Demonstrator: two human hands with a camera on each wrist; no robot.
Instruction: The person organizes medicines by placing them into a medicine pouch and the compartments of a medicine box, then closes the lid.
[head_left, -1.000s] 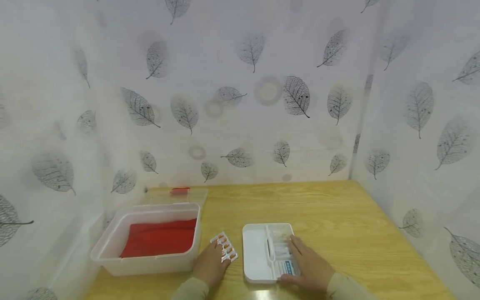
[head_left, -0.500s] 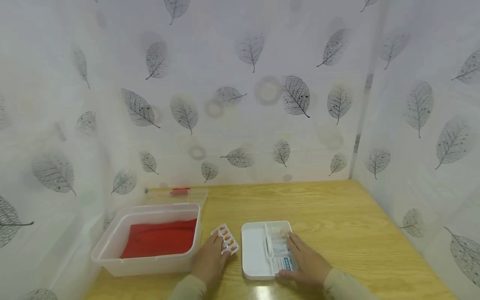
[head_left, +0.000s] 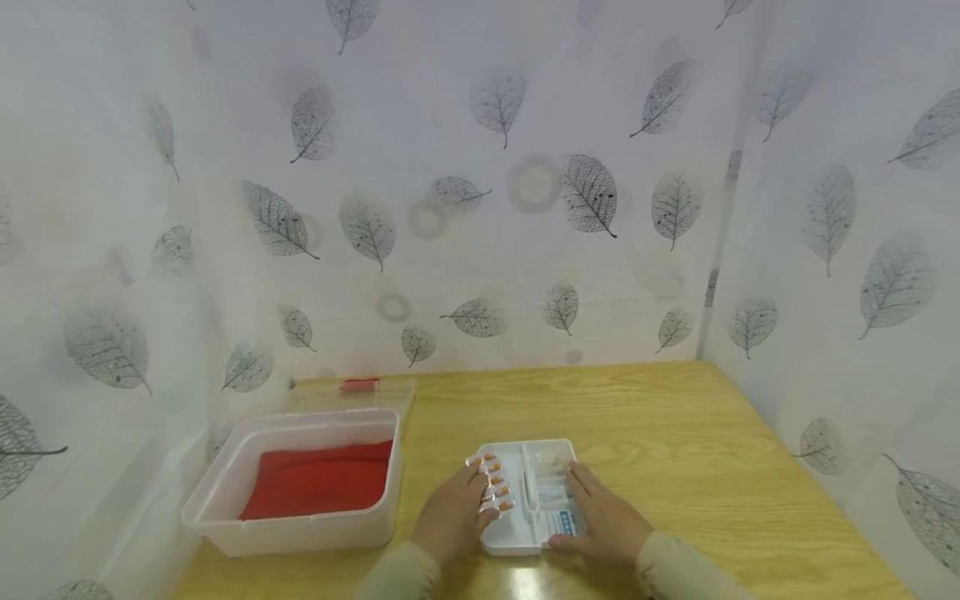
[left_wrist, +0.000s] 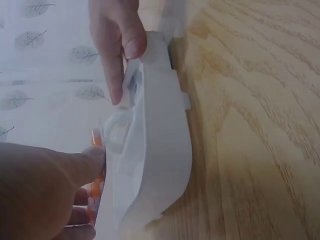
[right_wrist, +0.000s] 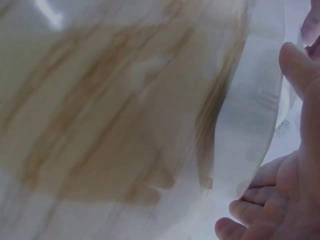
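Note:
My left hand (head_left: pixel 448 517) pinches a blister pack (head_left: pixel 498 492) of orange capsules over the left compartment of a shallow white divided box (head_left: pixel 517 535). In the left wrist view, thumb and fingers hold the pack (left_wrist: pixel 95 192) beside the side wall of the box (left_wrist: pixel 167 130). My right hand (head_left: pixel 609 523) rests along the box's right side with its fingers extended, thumb at the near corner. In the right wrist view, thumb and fingertips touch the rim. Small right-hand compartments contain clear packets and a blue-and-white printed packet (head_left: pixel 560 522), partly covered by that hand.
A translucent plastic bin (head_left: pixel 300 533) with a red cloth (head_left: pixel 322 479) inside stands at the left. Behind it lies a clear lid (head_left: pixel 315 396) with a red piece on it. Leaf-printed sheeting (head_left: pixel 480 250) encloses the wooden table (head_left: pixel 645 417).
My left hand has carried the blister pack rightward from the table beside the box to over its left compartment. The box and my right hand have shifted slightly left and away.

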